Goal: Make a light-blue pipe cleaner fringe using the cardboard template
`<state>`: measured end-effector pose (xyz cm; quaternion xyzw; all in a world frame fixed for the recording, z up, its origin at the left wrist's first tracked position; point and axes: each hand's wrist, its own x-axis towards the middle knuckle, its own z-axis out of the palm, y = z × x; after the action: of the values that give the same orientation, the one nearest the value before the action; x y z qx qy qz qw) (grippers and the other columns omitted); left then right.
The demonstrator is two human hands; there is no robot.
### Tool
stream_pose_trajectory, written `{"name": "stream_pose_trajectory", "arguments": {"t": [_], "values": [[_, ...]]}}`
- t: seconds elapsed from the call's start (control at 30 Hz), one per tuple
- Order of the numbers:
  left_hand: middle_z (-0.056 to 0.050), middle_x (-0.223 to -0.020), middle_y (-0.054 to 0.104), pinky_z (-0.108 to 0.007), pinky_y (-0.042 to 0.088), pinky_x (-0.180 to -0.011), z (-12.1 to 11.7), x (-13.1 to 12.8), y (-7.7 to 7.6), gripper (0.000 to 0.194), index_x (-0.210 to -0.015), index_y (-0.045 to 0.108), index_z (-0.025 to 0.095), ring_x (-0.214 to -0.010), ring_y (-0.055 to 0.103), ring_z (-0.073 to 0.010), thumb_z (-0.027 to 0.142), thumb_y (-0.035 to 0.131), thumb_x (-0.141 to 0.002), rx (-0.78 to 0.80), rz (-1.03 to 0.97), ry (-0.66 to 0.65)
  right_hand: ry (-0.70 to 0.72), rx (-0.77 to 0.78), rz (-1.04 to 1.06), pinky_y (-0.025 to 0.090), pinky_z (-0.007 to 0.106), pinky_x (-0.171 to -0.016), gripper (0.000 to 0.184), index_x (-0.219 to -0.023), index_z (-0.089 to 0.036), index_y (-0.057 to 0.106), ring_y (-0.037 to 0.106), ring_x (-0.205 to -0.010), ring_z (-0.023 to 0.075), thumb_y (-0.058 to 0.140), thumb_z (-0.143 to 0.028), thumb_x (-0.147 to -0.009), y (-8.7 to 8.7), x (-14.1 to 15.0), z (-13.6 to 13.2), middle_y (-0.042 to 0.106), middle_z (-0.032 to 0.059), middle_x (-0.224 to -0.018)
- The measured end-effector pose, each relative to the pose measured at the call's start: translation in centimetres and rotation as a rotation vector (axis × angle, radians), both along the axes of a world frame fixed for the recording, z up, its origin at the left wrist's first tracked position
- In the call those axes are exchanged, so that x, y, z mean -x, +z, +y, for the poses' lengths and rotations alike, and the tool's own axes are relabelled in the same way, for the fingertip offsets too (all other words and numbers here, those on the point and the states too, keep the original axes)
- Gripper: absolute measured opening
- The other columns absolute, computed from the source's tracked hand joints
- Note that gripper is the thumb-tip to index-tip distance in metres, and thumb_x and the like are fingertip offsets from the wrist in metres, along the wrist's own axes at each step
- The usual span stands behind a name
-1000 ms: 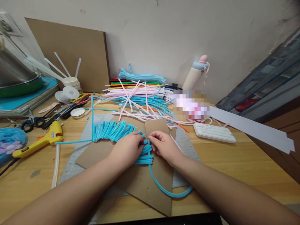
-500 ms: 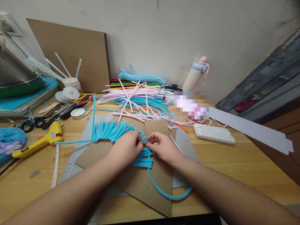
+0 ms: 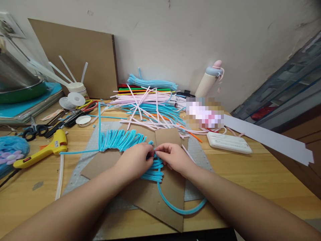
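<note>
A long row of bent blue pipe cleaners (image 3: 122,140) curves across a cardboard piece (image 3: 165,201) on a grey cutting mat (image 3: 197,182). My left hand (image 3: 136,157) is closed on the row near its right part, thumb and fingers pinching the blue loops. My right hand (image 3: 174,159) faces it, thumb and forefinger pinched on one blue loop where the fingertips nearly meet. Loops between and under the fingers are partly hidden. One loose blue strand (image 3: 180,211) arcs from the row's lower end toward my right forearm.
At left lie a yellow glue gun (image 3: 46,150), scissors (image 3: 35,129) and white spools (image 3: 75,99). Pink, blue and other pipe cleaners (image 3: 150,100) are heaped at the back. A white power strip (image 3: 228,143) and a bottle (image 3: 208,80) are on the right.
Both hands stay pinched at the row, with small finger shifts. The loops by the fingertips are more covered now, and the row's lower end has moved slightly downward.
</note>
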<state>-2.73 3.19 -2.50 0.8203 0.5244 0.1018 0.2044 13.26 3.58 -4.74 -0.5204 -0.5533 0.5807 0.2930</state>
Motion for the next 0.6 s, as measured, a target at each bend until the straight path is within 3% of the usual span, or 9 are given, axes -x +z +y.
{"name": "stream_pose_trajectory", "arguments": {"t": [0.3,0.6], "values": [[-0.001,-0.077,0.060,-0.024,0.038,-0.059,-0.1,-0.1,0.3,0.015,-0.071,0.062,0.021,-0.067,0.054,-0.0137,0.016,0.049,-0.072,0.028,0.021,-0.061,-0.144,-0.043,0.126,0.024,0.017,-0.034,0.018,-0.078,-0.018,0.050,0.032,-0.033,0.0046,0.049,-0.036,-0.078,-0.3,0.1,-0.2,0.046,-0.0068,-0.047],[-0.004,-0.084,0.056,-0.026,0.040,-0.065,0.6,-0.5,-0.9,0.007,-0.078,0.056,0.019,-0.078,0.054,-0.0170,0.019,0.050,-0.075,-0.117,0.029,0.069,-0.007,-0.058,0.063,0.029,0.017,-0.037,0.016,-0.086,-0.018,0.055,0.042,-0.042,0.0049,0.054,-0.021,-0.070,-0.1,-0.1,-0.2,0.053,-0.0042,-0.061]]}}
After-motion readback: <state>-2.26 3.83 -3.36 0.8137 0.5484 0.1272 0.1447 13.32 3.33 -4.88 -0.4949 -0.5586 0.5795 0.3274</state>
